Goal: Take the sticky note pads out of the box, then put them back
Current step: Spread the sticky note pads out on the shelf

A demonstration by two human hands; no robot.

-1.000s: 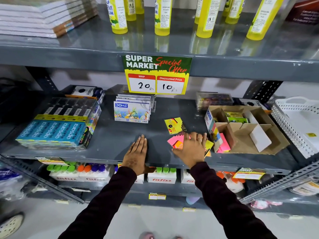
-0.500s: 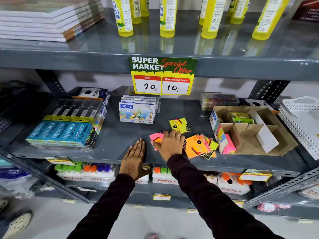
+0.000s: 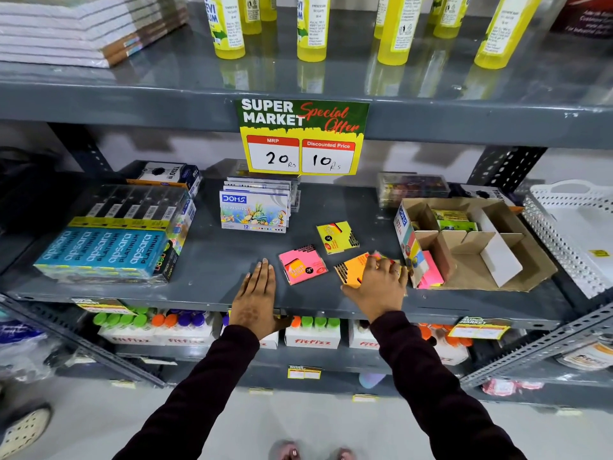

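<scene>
Landmark: the cardboard box (image 3: pixel 471 247), lying open on the grey shelf (image 3: pixel 212 260), at its right part.
Left hand (image 3: pixel 255 297): palm down and flat on the shelf's front edge, well to the left of the box, fingers straight and close together, holding nothing.
Right hand (image 3: pixel 378 283): just left of the box's front corner, fingers curled down onto an orange pad (image 3: pixel 351 268); whether they grip it or only press on it cannot be told.
Pink pad (image 3: pixel 302 265): flat on the shelf, left of the orange one, between the two hands.
Yellow pad (image 3: pixel 336 237): on the shelf, a little behind the pink one, left of the box.
Inside the box: a pink stack (image 3: pixel 431 268) in the near left compartment, green pads (image 3: pixel 456 220) in a far one.
Crayon packs (image 3: pixel 253 210): further back, well left of the box.
Price sign (image 3: pixel 302 137): on the shelf edge above, "20" and "10".
</scene>
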